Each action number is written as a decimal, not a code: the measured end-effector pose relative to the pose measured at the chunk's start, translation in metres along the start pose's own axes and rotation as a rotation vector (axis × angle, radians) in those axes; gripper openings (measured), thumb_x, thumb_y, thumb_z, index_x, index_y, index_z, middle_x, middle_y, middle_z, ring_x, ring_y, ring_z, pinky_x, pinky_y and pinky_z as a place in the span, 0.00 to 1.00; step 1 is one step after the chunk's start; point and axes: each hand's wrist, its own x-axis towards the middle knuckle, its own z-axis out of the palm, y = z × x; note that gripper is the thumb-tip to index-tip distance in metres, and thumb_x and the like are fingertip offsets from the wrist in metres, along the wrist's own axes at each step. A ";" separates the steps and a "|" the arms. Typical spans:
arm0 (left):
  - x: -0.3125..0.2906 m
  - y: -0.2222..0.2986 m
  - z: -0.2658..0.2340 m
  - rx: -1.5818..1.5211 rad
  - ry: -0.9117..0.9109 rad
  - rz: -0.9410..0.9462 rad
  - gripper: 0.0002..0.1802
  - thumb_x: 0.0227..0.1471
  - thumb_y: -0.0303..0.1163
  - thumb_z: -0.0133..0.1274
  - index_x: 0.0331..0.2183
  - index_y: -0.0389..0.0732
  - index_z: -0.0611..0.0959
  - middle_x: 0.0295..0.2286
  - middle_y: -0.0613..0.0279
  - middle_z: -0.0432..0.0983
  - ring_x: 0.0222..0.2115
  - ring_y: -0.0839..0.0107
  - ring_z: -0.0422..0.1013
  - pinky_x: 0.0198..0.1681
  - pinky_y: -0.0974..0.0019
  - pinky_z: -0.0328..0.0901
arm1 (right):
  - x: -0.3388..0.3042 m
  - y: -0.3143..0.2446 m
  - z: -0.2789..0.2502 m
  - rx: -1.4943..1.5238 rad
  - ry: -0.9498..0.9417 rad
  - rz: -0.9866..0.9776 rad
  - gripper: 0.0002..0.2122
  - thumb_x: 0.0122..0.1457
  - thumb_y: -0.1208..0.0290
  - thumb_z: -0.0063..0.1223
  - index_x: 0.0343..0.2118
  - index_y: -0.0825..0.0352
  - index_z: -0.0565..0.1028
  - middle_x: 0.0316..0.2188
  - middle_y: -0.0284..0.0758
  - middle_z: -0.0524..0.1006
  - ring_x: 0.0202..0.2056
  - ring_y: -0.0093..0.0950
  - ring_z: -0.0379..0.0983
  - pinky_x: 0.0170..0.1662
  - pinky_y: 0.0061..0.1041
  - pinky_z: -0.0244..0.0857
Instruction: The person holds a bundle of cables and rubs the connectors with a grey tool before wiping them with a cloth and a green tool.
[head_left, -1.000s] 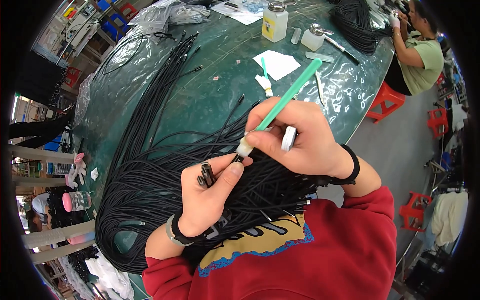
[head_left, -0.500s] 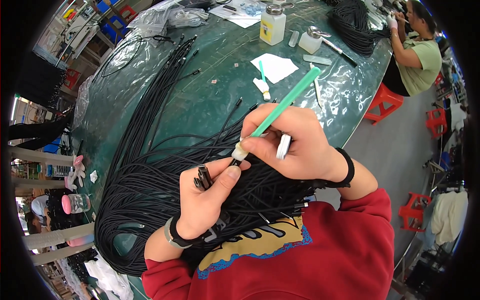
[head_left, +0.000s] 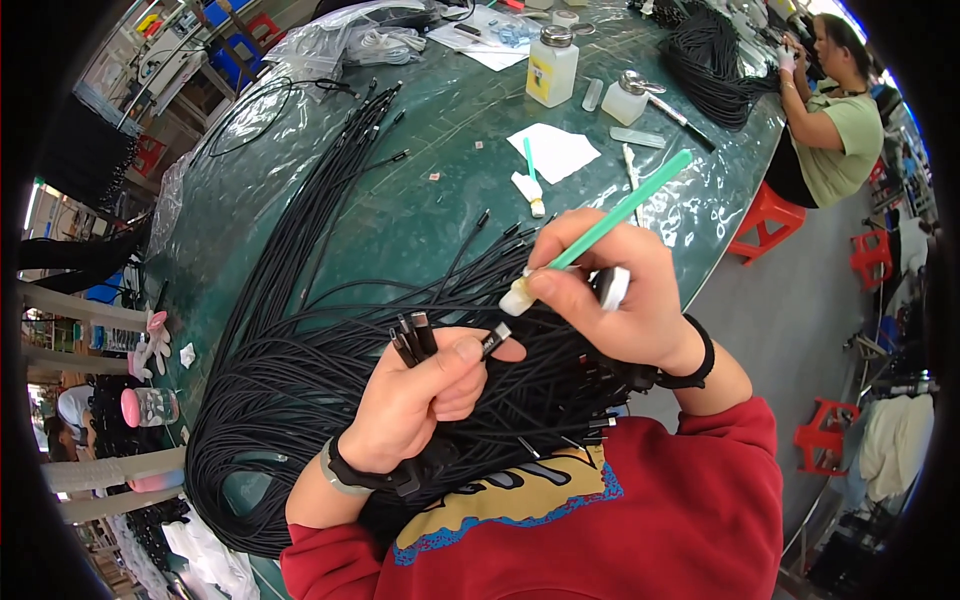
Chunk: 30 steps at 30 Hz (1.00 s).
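Observation:
My left hand (head_left: 425,390) is closed round several black cables, with their plug ends sticking up past the knuckles. Between its thumb and forefinger it pinches one cable plug (head_left: 495,341) with a metal end. In my right hand (head_left: 625,295) is a green stick (head_left: 632,203) whose lower end is wrapped in a white cloth tip (head_left: 517,298). That tip hovers just above the plug, apart from it. A small white and black object (head_left: 612,289), its kind unclear, is tucked in the right palm. Beneath both hands spreads a large bundle of black cables (head_left: 290,370).
On the green table (head_left: 440,215) lie a white paper (head_left: 562,150) and a second cloth-tipped stick (head_left: 530,185). Farther back stand two pump-top bottles (head_left: 552,68) beside a black-handled tool (head_left: 685,125). A person (head_left: 835,120) sits at the far right on a red stool (head_left: 768,220).
The cloth tip has come off the plug, and my right hand has moved slightly right and down. My left hand has turned, so the plug's metal end now shows.

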 end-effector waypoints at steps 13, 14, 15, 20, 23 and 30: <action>-0.003 -0.001 0.004 0.041 -0.019 0.047 0.15 0.48 0.32 0.47 0.32 0.27 0.73 0.11 0.72 0.55 0.12 0.84 0.49 0.14 0.79 0.44 | -0.006 -0.010 -0.006 0.100 -0.039 0.067 0.05 0.48 0.82 0.51 0.29 0.74 0.69 0.27 0.35 0.70 0.25 0.18 0.66 0.26 0.13 0.60; -0.004 -0.001 0.005 0.092 -0.044 0.064 0.15 0.48 0.32 0.47 0.32 0.28 0.73 0.11 0.72 0.56 0.11 0.85 0.49 0.14 0.79 0.44 | -0.006 -0.009 -0.006 0.098 -0.036 0.067 0.05 0.48 0.82 0.51 0.29 0.74 0.69 0.27 0.35 0.70 0.25 0.18 0.66 0.26 0.13 0.60; -0.005 -0.002 0.005 0.142 -0.067 0.081 0.14 0.47 0.32 0.48 0.32 0.28 0.74 0.11 0.71 0.57 0.11 0.85 0.50 0.14 0.79 0.45 | -0.007 -0.009 -0.005 0.111 -0.018 0.073 0.05 0.48 0.82 0.51 0.29 0.74 0.69 0.27 0.35 0.70 0.25 0.18 0.66 0.26 0.13 0.60; -0.004 -0.001 0.002 0.193 -0.025 0.086 0.13 0.47 0.30 0.49 0.34 0.29 0.75 0.13 0.71 0.62 0.13 0.86 0.54 0.16 0.81 0.46 | -0.008 -0.011 -0.006 0.159 0.040 0.106 0.05 0.48 0.81 0.51 0.28 0.74 0.70 0.27 0.35 0.70 0.25 0.18 0.66 0.26 0.13 0.60; -0.003 -0.001 0.003 0.109 0.042 0.100 0.12 0.45 0.28 0.51 0.33 0.29 0.75 0.15 0.68 0.66 0.13 0.87 0.55 0.15 0.81 0.46 | -0.007 -0.014 -0.005 0.132 0.041 0.082 0.05 0.47 0.81 0.52 0.28 0.74 0.70 0.27 0.35 0.70 0.24 0.18 0.66 0.25 0.14 0.59; -0.004 -0.003 0.004 0.123 0.121 0.122 0.12 0.43 0.25 0.53 0.33 0.30 0.76 0.16 0.66 0.68 0.13 0.87 0.56 0.14 0.82 0.44 | -0.002 -0.011 0.004 -0.105 -0.054 -0.271 0.06 0.44 0.82 0.53 0.26 0.72 0.70 0.21 0.35 0.70 0.21 0.22 0.66 0.22 0.17 0.58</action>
